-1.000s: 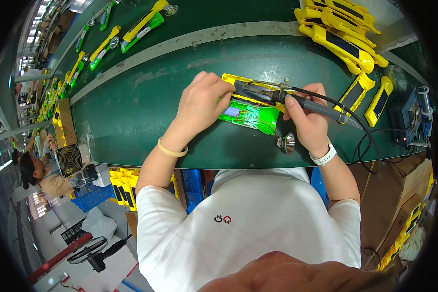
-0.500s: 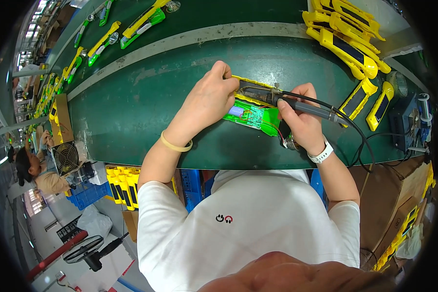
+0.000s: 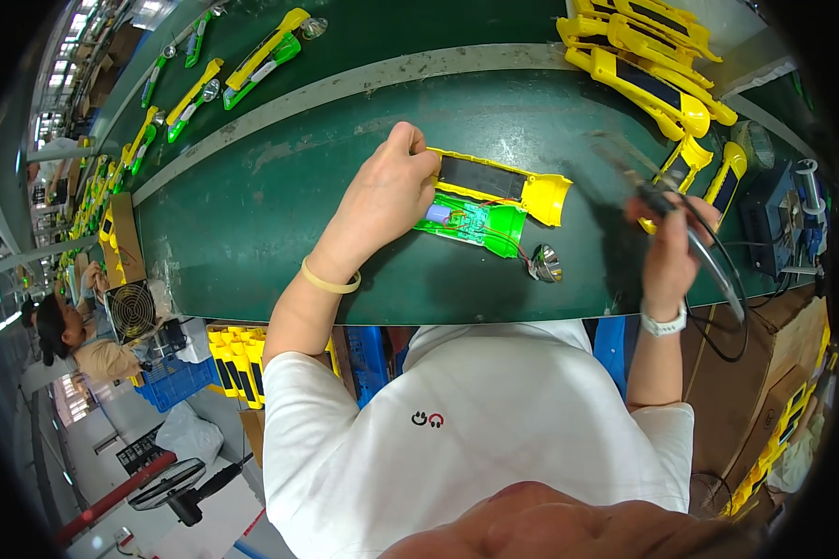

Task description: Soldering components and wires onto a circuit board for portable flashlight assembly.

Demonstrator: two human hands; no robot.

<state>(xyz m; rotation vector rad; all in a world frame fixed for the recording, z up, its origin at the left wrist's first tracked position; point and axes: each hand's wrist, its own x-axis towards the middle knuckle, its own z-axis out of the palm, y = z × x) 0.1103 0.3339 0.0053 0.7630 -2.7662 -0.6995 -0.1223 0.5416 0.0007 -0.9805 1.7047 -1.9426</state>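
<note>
My left hand [image 3: 387, 191] is closed on the left ends of two flashlight shell halves and hides those ends. The yellow shell half [image 3: 547, 197] carries a dark panel. Right below it lies the green shell half [image 3: 505, 228], holding a circuit board [image 3: 471, 222] and a purple cylindrical cell [image 3: 437, 214]. Thin wires run from the green half to a silver lamp reflector [image 3: 548, 264] on the bench. Away to the right, my right hand [image 3: 673, 256] grips a soldering iron [image 3: 657, 200], smeared by motion, its black cable looping past the wrist.
Yellow shell halves [image 3: 648, 84] are piled at the far right, with more below them. A blue soldering station [image 3: 769, 210] with a solder spool [image 3: 808, 186] stands at the right edge. Beyond a grey rail [image 3: 345, 84] lie green-and-yellow flashlights [image 3: 261, 65]. A co-worker [image 3: 84, 335] sits at left.
My right hand has swung right with the soldering iron, away from the shells, uncovering the yellow half's right end and the reflector. My left hand keeps its grip, shifted slightly left.
</note>
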